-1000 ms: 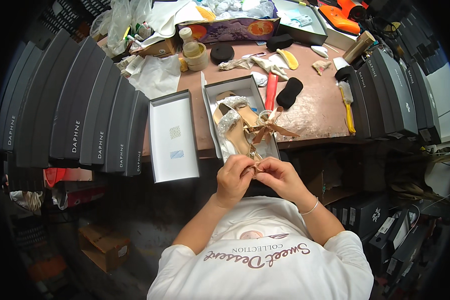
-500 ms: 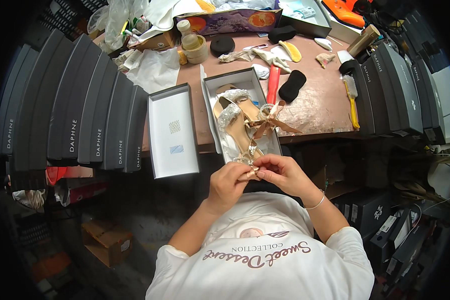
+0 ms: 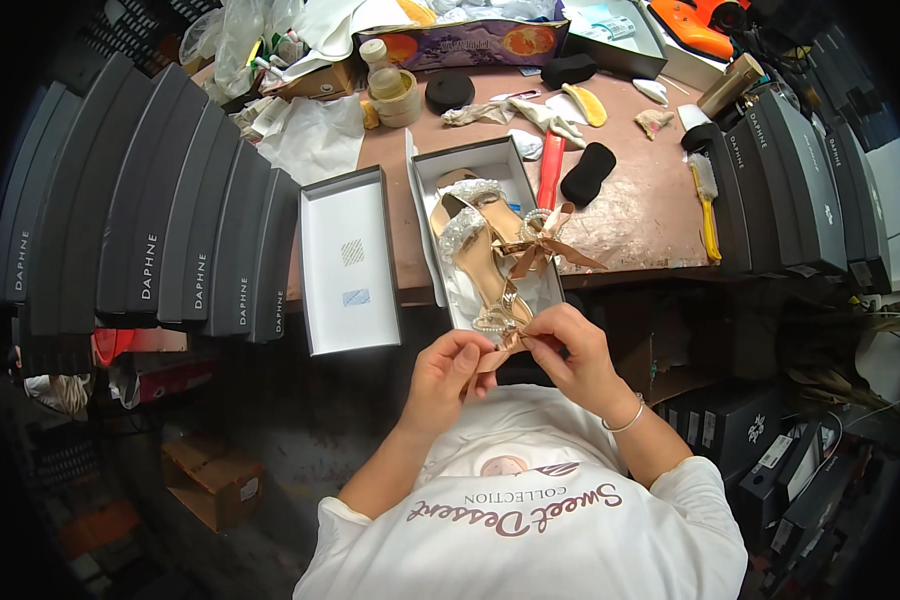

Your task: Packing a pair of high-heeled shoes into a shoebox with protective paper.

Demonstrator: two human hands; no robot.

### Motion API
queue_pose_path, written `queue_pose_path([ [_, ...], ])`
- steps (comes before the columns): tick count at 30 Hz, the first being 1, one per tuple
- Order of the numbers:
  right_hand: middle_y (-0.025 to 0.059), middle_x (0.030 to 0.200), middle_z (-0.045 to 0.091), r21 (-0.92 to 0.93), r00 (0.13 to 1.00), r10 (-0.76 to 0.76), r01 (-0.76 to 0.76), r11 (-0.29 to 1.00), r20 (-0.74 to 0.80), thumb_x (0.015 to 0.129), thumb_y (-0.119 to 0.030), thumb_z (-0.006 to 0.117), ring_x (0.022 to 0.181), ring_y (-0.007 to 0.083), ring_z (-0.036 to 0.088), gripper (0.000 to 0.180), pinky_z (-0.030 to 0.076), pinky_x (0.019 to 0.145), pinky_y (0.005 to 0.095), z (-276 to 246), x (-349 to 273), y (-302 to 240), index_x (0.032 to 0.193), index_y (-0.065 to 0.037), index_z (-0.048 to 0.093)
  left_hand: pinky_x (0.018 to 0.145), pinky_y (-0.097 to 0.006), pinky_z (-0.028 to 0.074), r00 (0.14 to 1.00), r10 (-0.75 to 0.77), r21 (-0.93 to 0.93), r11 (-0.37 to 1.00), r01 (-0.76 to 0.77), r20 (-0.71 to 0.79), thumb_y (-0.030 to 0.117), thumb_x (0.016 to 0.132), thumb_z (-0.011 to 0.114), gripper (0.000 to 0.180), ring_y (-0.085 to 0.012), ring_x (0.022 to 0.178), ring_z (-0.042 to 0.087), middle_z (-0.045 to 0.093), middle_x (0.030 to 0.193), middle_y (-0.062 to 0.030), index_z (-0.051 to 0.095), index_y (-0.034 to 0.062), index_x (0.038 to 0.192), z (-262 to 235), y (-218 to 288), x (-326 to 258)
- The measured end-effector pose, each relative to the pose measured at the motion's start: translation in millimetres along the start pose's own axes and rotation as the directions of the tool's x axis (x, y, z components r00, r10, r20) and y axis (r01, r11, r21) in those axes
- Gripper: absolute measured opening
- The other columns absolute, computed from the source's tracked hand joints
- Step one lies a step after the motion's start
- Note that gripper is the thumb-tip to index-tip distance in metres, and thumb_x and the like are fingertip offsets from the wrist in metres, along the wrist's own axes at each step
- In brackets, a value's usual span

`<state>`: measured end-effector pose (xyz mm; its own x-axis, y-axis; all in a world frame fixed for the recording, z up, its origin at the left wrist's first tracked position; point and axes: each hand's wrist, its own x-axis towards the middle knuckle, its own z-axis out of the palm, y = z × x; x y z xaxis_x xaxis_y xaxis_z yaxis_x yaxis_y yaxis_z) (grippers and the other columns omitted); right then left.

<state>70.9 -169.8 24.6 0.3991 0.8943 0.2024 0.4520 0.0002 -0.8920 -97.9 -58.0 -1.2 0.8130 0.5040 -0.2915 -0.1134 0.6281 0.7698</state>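
A ribbon (image 3: 507, 343) at the near end of a sandal (image 3: 485, 262) is being tied or tidied, judging by the pose – it is pinched between the fingers of the left hand (image 3: 452, 372) and the right hand (image 3: 568, 355), thumbs pressed to fingertips. The sandal lies in an open box (image 3: 432, 178) at the counter (image 3: 650, 215) edge, beside its lid (image 3: 349, 262). Next, an even pull on both ends seems called for – gently, so the beaded trim is not snagged.
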Motion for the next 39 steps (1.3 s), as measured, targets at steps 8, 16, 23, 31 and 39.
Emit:
queue_pose_path([
  [8,0.0101,0.091,0.060,-0.211,0.954,-0.297,0.284,0.935,-0.033,0.073,0.003,0.071,0.076,0.0271,0.060,0.027,0.050,0.066,0.0344,10.0,-10.5,11.5,0.098,-0.005,0.064,0.052,-0.020,0.049,0.963,-0.245,-0.068,0.965,0.254,0.113,0.018,0.098,0.056,0.025,-0.0106,0.061,0.060,0.065,0.087,-0.0088,0.060,-0.0013,0.114,-0.6,-6.6,4.0],
  [16,0.0028,0.095,0.058,0.630,0.952,0.256,-0.097,0.770,-0.166,0.094,-0.002,0.058,0.077,0.0083,0.054,0.007,0.046,0.069,0.0214,12.0,-12.6,11.0,0.100,-0.001,0.057,0.058,-0.024,0.048,0.950,0.309,0.538,0.794,-0.283,0.044,0.017,0.097,0.057,0.023,-0.0118,0.065,0.060,0.065,0.086,-0.0086,0.067,-0.0039,0.099,7.9,-10.7,12.0],
  [23,0.0000,0.084,0.058,0.776,0.869,0.436,-0.103,0.623,-0.235,0.098,-0.012,0.055,0.072,0.0044,0.054,0.009,0.046,0.066,0.0186,3.1,-0.2,35.1,0.102,-0.004,0.051,0.060,-0.025,0.046,0.892,0.450,0.780,0.544,-0.310,0.041,0.016,0.097,0.057,0.022,-0.0107,0.065,0.056,0.060,0.077,-0.0060,0.062,-0.0031,0.087,6.3,-7.2,-3.7],
  [31,0.0140,0.123,0.057,0.113,0.962,0.134,-0.110,0.987,-0.236,0.081,-0.016,0.076,0.111,0.0220,0.057,0.059,0.047,0.090,0.0330,-36.8,3.2,16.1,0.130,0.000,0.048,0.081,-0.026,0.049,0.959,0.281,0.434,0.859,-0.270,0.039,0.029,0.096,0.060,0.043,-0.0142,0.093,0.058,0.055,0.112,-0.0097,0.048,-0.0005,0.126,-26.8,-19.8,-22.5],
  [39,0.0215,0.120,0.056,-0.357,0.960,-0.115,0.204,0.911,0.254,0.068,-0.006,0.077,0.105,0.0378,0.059,0.049,0.049,0.089,0.0396,29.2,24.4,31.2,0.114,-0.004,0.059,0.081,-0.027,0.051,0.925,0.374,0.483,0.823,-0.298,-0.067,0.011,0.094,0.057,0.030,-0.0154,0.093,0.061,0.059,0.108,-0.0102,0.054,-0.0001,0.122,-31.5,4.8,7.6],
])
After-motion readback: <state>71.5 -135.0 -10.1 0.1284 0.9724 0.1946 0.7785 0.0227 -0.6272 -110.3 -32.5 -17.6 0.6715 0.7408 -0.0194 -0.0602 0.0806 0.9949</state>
